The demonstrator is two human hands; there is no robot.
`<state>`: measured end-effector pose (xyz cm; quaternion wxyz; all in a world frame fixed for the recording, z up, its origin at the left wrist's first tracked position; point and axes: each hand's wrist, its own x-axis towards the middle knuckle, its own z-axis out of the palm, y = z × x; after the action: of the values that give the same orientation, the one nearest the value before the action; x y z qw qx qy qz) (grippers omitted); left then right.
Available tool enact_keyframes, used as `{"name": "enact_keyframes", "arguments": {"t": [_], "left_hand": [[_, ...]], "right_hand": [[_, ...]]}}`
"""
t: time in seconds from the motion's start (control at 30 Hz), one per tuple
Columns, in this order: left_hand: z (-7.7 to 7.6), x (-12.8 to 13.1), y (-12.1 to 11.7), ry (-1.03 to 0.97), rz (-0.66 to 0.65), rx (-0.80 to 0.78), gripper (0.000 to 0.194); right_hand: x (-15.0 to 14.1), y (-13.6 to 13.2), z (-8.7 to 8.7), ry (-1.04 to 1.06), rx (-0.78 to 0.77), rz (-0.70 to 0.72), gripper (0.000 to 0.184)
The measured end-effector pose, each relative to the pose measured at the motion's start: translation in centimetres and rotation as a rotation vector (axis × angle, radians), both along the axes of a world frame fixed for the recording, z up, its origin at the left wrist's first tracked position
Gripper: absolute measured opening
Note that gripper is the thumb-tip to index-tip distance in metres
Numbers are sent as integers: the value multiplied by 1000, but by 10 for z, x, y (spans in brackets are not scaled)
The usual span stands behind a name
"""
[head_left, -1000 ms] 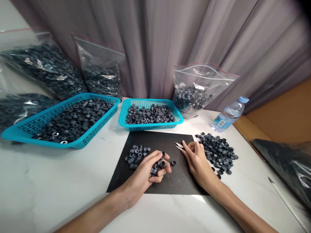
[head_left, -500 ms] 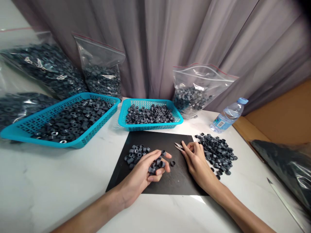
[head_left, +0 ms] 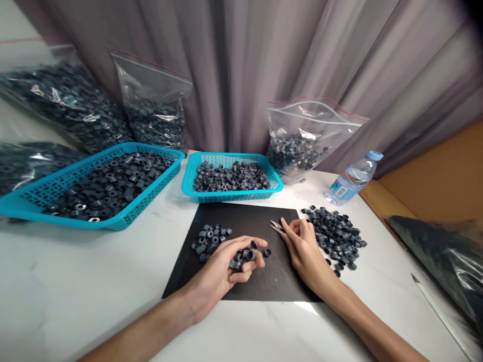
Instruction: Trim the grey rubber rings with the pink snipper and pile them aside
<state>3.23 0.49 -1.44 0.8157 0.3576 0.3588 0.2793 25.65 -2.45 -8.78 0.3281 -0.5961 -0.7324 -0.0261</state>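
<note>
My left hand (head_left: 222, 261) is cupped palm up over a black mat (head_left: 264, 286). In its curled fingers lie several small dark grey plastic rings (head_left: 238, 259). One ring sits near the thumb and fingertips. A single loose ring (head_left: 267, 253) rests on the mat just right of those fingertips. My right hand (head_left: 302, 244) is closed around small metal snips (head_left: 276, 226), whose two pointed blades stick out to the left, apart from each other. Their handles are hidden in the hand. Beside my left hand is a pile of thicker grey rings (head_left: 209, 241).
Another ring pile (head_left: 337, 236) lies right of the mat. Behind stand two blue baskets (head_left: 233, 197) (head_left: 124, 221) filled with grey parts, and filled zip bags (head_left: 154, 118) (head_left: 298, 151). A water bottle (head_left: 352, 181) and a white pointed strip (head_left: 439, 314) are at the right.
The ring at my left fingertips has dropped slightly lower, with the thumb and index finger shifting around it. My right hand keeps its grip on the snips. The whole view has shifted slightly.
</note>
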Motion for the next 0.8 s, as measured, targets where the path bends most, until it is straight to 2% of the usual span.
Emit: {"name": "enact_keyframes", "arguments": {"t": [0.33, 0.47, 0.57, 0.7, 0.8], "left_hand": [[6, 1, -1, 5, 43, -16, 16], [3, 1, 0, -4, 46, -18, 13], [0, 0, 0, -22, 53, -16, 13], [-1, 0, -1, -34, 58, -28, 14], [0, 1, -2, -48, 64, -45, 15]], "right_hand": [[0, -1, 2, -27, -18, -9, 46], [-1, -1, 3, -9, -11, -15, 46], [-6, -5, 11, 15, 35, -28, 45], [-12, -12, 26, 14, -28, 108, 42], [-13, -15, 33, -3, -102, 198, 33]]}}
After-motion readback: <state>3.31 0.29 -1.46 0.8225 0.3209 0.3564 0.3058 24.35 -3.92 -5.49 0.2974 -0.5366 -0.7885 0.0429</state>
